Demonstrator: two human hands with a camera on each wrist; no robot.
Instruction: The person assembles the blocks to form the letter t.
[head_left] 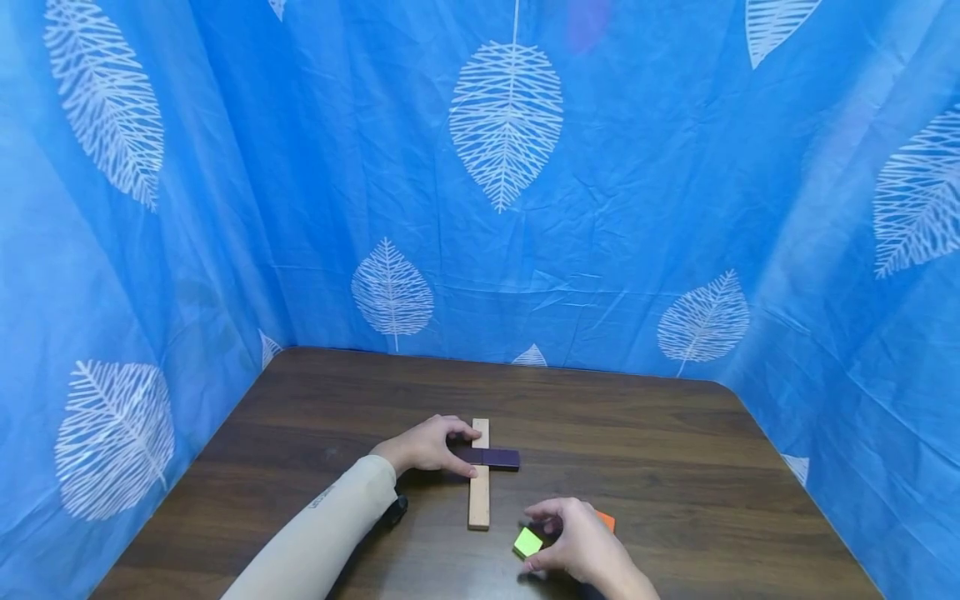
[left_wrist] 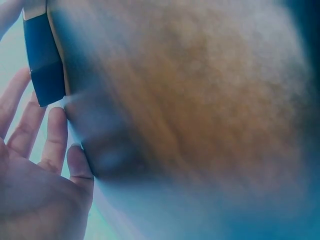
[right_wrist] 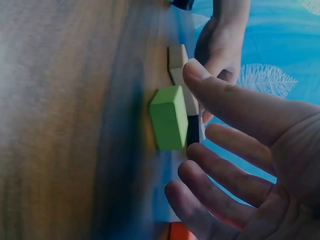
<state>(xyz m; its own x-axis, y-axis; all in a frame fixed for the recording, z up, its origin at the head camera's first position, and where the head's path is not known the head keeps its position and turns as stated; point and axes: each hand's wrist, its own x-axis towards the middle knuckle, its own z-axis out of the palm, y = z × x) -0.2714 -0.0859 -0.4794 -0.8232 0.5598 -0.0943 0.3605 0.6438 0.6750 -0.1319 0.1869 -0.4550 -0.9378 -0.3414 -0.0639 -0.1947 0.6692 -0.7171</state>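
Observation:
Two light wooden blocks (head_left: pixel 478 498) and two dark purple blocks (head_left: pixel 501 458) lie on the table as a cross. My left hand (head_left: pixel 427 446) reaches over its left arm, thumb at the near wooden block and fingertips at the far one. The left wrist view shows a dark block (left_wrist: pixel 45 60) beside loosely extended fingers. My right hand (head_left: pixel 581 546) is spread around a lime green block (head_left: pixel 528 542), thumb on one side and fingers on the other. A gap shows between that hand and the green block (right_wrist: pixel 168 120) in the right wrist view.
An orange block (head_left: pixel 605 521) lies just beyond my right hand, partly hidden by it. The brown wood-grain table (head_left: pixel 675 467) is enclosed by a blue curtain (head_left: pixel 615 208) with white leaf prints. A black object (head_left: pixel 395 510) shows beside the left wrist.

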